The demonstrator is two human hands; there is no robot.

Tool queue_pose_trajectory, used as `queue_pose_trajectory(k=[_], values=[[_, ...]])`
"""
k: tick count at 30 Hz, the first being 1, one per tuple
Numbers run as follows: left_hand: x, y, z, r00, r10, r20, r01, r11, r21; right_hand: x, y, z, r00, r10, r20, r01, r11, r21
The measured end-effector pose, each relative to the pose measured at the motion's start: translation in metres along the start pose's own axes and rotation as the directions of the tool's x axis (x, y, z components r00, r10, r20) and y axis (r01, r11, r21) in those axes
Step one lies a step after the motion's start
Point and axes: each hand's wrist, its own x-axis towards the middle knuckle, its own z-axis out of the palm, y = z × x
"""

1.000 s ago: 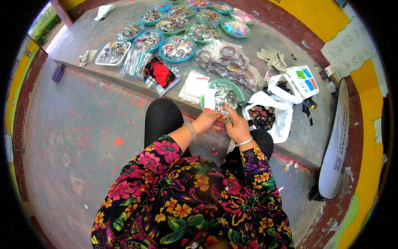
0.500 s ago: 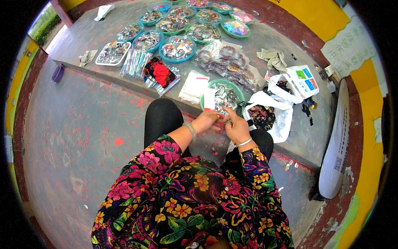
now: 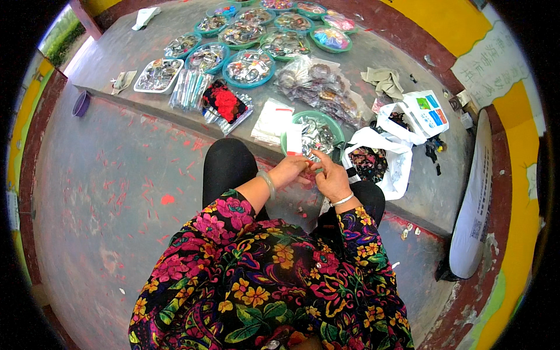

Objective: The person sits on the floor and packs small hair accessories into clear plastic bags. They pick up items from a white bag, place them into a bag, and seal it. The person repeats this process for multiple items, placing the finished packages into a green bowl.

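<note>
My left hand [image 3: 287, 170], a pale bangle at its wrist, is closed on the lower end of a small white plastic bag [image 3: 294, 139] with a red strip. The bag stands up from my fingers over the near side of a green basin [image 3: 336, 129] of small clear-wrapped items. Close to the left fingertips, my right hand [image 3: 333, 179] is closed in a pinch, its index finger bent toward the bag's lower end. What lies between its fingertips is too small to make out. A stack of similar white bags [image 3: 272, 122] lies left of the basin.
An open white bag [image 3: 399, 169] of dark patterned pieces stands right of the basin, another white bag [image 3: 429, 114] behind it. Clear-wrapped brown items [image 3: 319, 87] lie beyond. Several basins of packets, one a blue basin [image 3: 249, 84], fill the raised ledge; a red-and-black bundle [image 3: 224, 102] lies left.
Both hands stay nearly in place, with the white bag still in my left hand. My right hand and fingers have shifted very slightly.
</note>
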Motion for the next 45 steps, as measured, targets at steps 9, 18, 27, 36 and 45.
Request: queue_pose_trajectory(k=[9,18,27,36,45], values=[[0.001,0.003,0.004,0.995,-0.065,-0.074,0.062,0.997,-0.039,-0.002,0.008,0.005,0.997,-0.012,-0.082,0.008,0.999,-0.046],[-0.007,0.018,0.006,0.992,0.079,-0.097,-0.101,0.962,-0.253,0.007,0.052,0.018,0.951,0.308,-0.016,-0.282,0.891,0.357],[-0.005,0.011,0.0,0.991,0.133,-0.023,-0.133,0.937,-0.324,0.006,0.043,0.018,0.931,0.361,-0.047,-0.309,0.852,0.424],[-0.011,0.019,0.009,0.998,0.048,-0.037,-0.053,0.986,-0.161,0.006,0.02,0.005,0.858,0.514,0.024,-0.417,0.667,0.618],[-0.007,0.013,0.004,0.992,0.105,-0.065,-0.12,0.941,-0.317,0.007,0.028,0.011,0.838,0.543,0.055,-0.433,0.601,0.671]])
